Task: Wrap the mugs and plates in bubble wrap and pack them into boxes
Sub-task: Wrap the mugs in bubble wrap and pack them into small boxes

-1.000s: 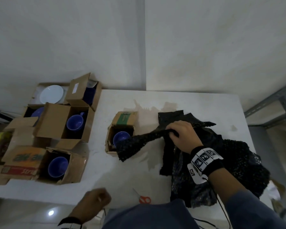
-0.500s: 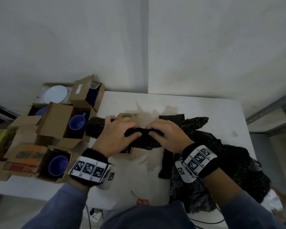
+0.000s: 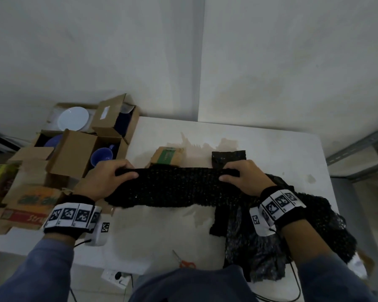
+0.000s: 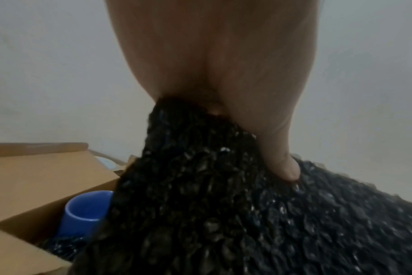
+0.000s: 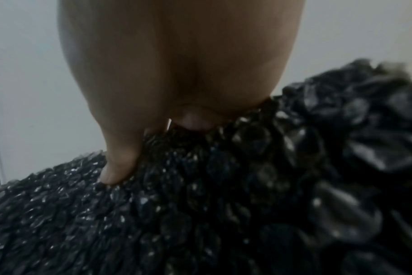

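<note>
Both hands hold one strip of black bubble wrap [image 3: 175,188] stretched level between them, above the white surface [image 3: 271,153] and in front of a small cardboard box [image 3: 167,156] that stands behind it. The left hand [image 3: 105,182] has its grip clenched on the strip's left end, fingers curled over the top edge and thumb [image 4: 280,167] pressed into the bubbles; the right hand [image 3: 247,179] is clamped on the right end the same way, its thumb [image 5: 118,171] dug into the sheet. The strip's right end runs down into a crumpled heap of the same wrap [image 3: 314,225] on the surface.

The wrap looks light, soft and floppy, a pebbled plastic skin with small glints. It should sag wherever it is unsupported, so holding it by the two ends and keeping it taut seems the right way to handle it. Pinched too hard, the bubbles could burst.

The blue mugs [image 3: 102,155] are hard, glossy and round, probably ceramic, so breakable and fairly heavy for their size. One mug [image 4: 87,210] sits upright in an open cardboard box [image 4: 35,186] just left of the strip. They are best lifted by the body or handle. A white plate [image 3: 73,118] lies flat in a farther box; thin and smooth, it would want support under its rim
</note>
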`<state>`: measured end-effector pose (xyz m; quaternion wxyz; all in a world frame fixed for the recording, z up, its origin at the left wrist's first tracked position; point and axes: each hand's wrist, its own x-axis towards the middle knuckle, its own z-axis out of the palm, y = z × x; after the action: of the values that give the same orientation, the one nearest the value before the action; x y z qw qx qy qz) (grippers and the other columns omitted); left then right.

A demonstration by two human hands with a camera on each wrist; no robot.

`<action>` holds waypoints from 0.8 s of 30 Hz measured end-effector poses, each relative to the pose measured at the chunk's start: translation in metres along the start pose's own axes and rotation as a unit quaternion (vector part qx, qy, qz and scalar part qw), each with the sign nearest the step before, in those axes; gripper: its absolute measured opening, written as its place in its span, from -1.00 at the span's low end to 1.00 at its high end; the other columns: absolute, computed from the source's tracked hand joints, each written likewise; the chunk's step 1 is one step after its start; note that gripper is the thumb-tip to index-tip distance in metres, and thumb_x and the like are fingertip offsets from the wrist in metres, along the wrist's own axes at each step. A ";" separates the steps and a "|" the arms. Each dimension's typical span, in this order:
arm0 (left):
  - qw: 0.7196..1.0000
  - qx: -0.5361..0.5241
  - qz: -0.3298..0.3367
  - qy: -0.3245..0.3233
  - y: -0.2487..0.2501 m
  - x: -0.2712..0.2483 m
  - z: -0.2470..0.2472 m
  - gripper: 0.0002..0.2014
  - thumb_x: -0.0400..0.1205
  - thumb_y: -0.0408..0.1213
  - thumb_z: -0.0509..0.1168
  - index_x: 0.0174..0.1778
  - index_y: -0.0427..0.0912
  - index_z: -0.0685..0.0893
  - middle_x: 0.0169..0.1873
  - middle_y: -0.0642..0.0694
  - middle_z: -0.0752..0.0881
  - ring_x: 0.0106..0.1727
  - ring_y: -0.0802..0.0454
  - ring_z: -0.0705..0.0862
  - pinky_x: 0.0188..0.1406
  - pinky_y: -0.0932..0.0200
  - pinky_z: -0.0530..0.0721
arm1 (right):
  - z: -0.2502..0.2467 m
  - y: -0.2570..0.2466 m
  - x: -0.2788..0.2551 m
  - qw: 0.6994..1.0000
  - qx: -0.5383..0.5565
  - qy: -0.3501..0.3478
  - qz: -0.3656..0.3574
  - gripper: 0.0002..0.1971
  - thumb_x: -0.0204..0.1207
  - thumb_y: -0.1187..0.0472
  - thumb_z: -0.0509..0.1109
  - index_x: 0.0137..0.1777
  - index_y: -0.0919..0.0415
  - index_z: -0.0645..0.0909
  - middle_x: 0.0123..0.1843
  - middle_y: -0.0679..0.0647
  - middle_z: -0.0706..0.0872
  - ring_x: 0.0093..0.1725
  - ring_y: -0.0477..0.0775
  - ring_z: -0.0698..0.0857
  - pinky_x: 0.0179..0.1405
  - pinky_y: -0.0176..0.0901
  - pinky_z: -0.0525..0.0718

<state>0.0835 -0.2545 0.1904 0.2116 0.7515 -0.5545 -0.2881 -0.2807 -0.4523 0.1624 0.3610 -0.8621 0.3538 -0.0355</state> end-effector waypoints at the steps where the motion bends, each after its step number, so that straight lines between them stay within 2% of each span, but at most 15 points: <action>1: 1.000 -0.008 -0.013 -0.012 -0.006 0.001 -0.003 -0.92 0.57 -0.12 0.46 -0.19 0.19 0.74 -0.23 0.20 0.76 -0.14 0.29 0.71 -0.06 0.02 0.70 | 0.001 -0.001 0.003 1.000 0.005 -0.011 0.003 -0.80 0.54 -0.06 0.48 -0.10 0.06 0.72 -0.20 -0.09 0.74 -0.17 -0.14 0.68 -0.15 -0.13 0.64; 3: 0.999 -0.019 -0.025 -0.020 -0.015 0.006 -0.006 -0.90 0.55 -0.13 0.49 -0.21 0.21 0.75 -0.24 0.20 0.77 -0.13 0.25 0.73 -0.02 -0.03 0.71 | 0.003 -0.002 0.008 1.000 0.023 -0.019 0.003 -0.80 0.54 -0.05 0.49 -0.16 0.06 0.70 -0.23 -0.11 0.73 -0.20 -0.20 0.68 -0.21 -0.25 0.57; 4: 0.999 -0.018 -0.034 -0.002 -0.018 0.010 -0.008 -0.89 0.52 -0.13 0.52 -0.24 0.20 0.74 -0.25 0.17 0.77 -0.11 0.19 0.73 -0.01 -0.08 0.72 | 0.005 -0.004 0.011 0.999 0.037 -0.013 0.004 -0.81 0.53 -0.04 0.51 -0.19 0.05 0.69 -0.26 -0.13 0.72 -0.23 -0.23 0.66 -0.25 -0.32 0.51; 6: 0.996 0.020 -0.053 0.075 -0.018 0.018 -0.012 -0.81 0.48 -0.15 0.56 -0.25 0.16 0.65 -0.18 0.09 0.76 -0.06 0.01 0.73 0.01 -0.17 0.71 | 0.012 -0.004 0.018 0.997 0.074 0.007 0.019 -0.77 0.51 -0.05 0.53 -0.27 0.04 0.66 -0.36 -0.12 0.67 -0.34 -0.22 0.63 -0.32 -0.37 0.47; 7: 0.987 0.082 -0.055 0.126 -0.015 0.021 -0.013 -0.76 0.47 -0.18 0.55 -0.17 0.18 0.60 -0.10 0.02 0.74 -0.01 -0.08 0.71 0.02 -0.20 0.69 | 0.017 -0.003 0.023 0.996 0.088 0.013 0.031 -0.73 0.51 -0.06 0.53 -0.30 0.06 0.64 -0.40 -0.08 0.63 -0.39 -0.19 0.60 -0.36 -0.34 0.45; 9: 0.953 0.202 -0.039 0.223 -0.002 0.023 -0.009 -0.70 0.47 -0.28 0.49 0.02 0.10 0.59 0.07 -0.10 0.63 0.05 -0.20 0.64 0.04 -0.20 0.64 | 0.030 -0.002 0.031 0.994 0.090 0.016 0.065 -0.69 0.52 -0.09 0.51 -0.30 0.08 0.61 -0.39 -0.06 0.59 -0.39 -0.16 0.57 -0.35 -0.29 0.43; 10: 0.946 0.205 -0.021 0.251 0.008 0.023 -0.003 -0.69 0.47 -0.31 0.46 0.09 0.04 0.62 0.11 -0.13 0.59 0.04 -0.20 0.62 0.01 -0.16 0.63 | 0.037 -0.001 0.036 0.992 0.088 0.014 0.085 -0.72 0.52 -0.10 0.50 -0.27 0.06 0.61 -0.34 -0.08 0.61 -0.33 -0.14 0.59 -0.32 -0.28 0.44; 11: 0.950 0.182 0.008 0.252 0.016 0.023 0.006 -0.70 0.50 -0.31 0.43 0.13 0.00 0.63 0.12 -0.12 0.56 0.03 -0.15 0.62 -0.02 -0.10 0.63 | 0.044 0.000 0.040 0.991 0.084 0.013 0.105 -0.75 0.53 -0.09 0.50 -0.24 0.03 0.61 -0.28 -0.09 0.64 -0.25 -0.10 0.64 -0.26 -0.26 0.47; 12: 0.963 0.152 0.032 0.218 0.021 0.023 0.017 -0.72 0.53 -0.28 0.42 0.14 0.00 0.63 0.14 -0.07 0.54 0.05 -0.07 0.61 -0.03 -0.04 0.63 | 0.051 0.001 0.043 0.989 0.074 0.010 0.126 -0.78 0.53 -0.09 0.49 -0.18 0.01 0.61 -0.21 -0.09 0.67 -0.15 -0.03 0.68 -0.20 -0.22 0.53; 14: 0.984 0.142 0.054 0.092 0.018 0.024 0.046 -0.72 0.57 -0.19 0.42 0.19 0.06 0.61 0.19 0.01 0.48 0.14 0.00 0.58 0.00 0.01 0.65 | 0.065 0.003 0.047 0.988 0.000 0.025 0.149 -0.76 0.52 -0.14 0.47 0.01 -0.01 0.60 -0.02 -0.05 0.67 0.06 0.06 0.67 0.00 -0.05 0.62; 16: 0.984 0.174 0.027 -0.009 0.005 0.022 0.073 -0.68 0.59 -0.11 0.41 0.26 0.11 0.59 0.28 0.02 0.43 0.27 -0.02 0.53 0.06 -0.03 0.67 | 0.077 0.000 0.044 0.984 -0.090 0.075 0.133 -0.64 0.50 -0.16 0.45 0.20 -0.02 0.58 0.12 0.01 0.59 0.18 0.12 0.60 0.14 0.10 0.61; 17: 0.981 0.192 0.006 -0.032 -0.002 0.020 0.083 -0.65 0.58 -0.09 0.41 0.29 0.11 0.58 0.34 0.00 0.40 0.34 -0.04 0.48 0.10 -0.05 0.66 | 0.082 -0.006 0.043 0.983 -0.105 0.102 0.110 -0.62 0.50 -0.14 0.44 0.24 -0.01 0.57 0.14 0.02 0.57 0.19 0.13 0.58 0.15 0.11 0.60; 20: 0.979 0.203 0.002 -0.016 -0.010 0.012 0.100 -0.56 0.49 -0.16 0.49 0.28 0.06 0.60 0.38 -0.09 0.39 0.41 -0.16 0.41 0.11 -0.13 0.67 | 0.100 -0.030 0.036 0.990 -0.080 0.110 0.022 -0.62 0.52 -0.10 0.41 0.26 0.04 0.58 0.17 0.04 0.56 0.18 0.14 0.58 0.11 0.06 0.61; 22: 0.983 0.184 0.005 0.007 -0.010 0.007 0.104 -0.54 0.41 -0.21 0.55 0.23 0.00 0.63 0.34 -0.14 0.43 0.37 -0.20 0.43 0.12 -0.14 0.68 | 0.117 -0.043 0.033 0.996 -0.063 0.059 -0.001 -0.52 0.51 -0.11 0.42 0.38 0.02 0.52 0.28 0.09 0.51 0.25 0.18 0.57 0.17 0.07 0.63; 24: 0.985 0.166 -0.001 0.038 -0.010 0.000 0.107 -0.52 0.36 -0.25 0.59 0.19 -0.03 0.63 0.32 -0.16 0.44 0.34 -0.21 0.45 0.13 -0.12 0.68 | 0.134 -0.050 0.033 0.998 -0.064 0.003 0.009 -0.40 0.53 -0.12 0.41 0.55 -0.04 0.38 0.45 0.13 0.39 0.39 0.23 0.48 0.27 0.12 0.61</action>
<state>0.0196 -0.2515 0.1040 0.1042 0.7871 -0.5855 -0.1635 -0.1839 -0.3690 0.0901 0.3046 -0.8802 0.3636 -0.0119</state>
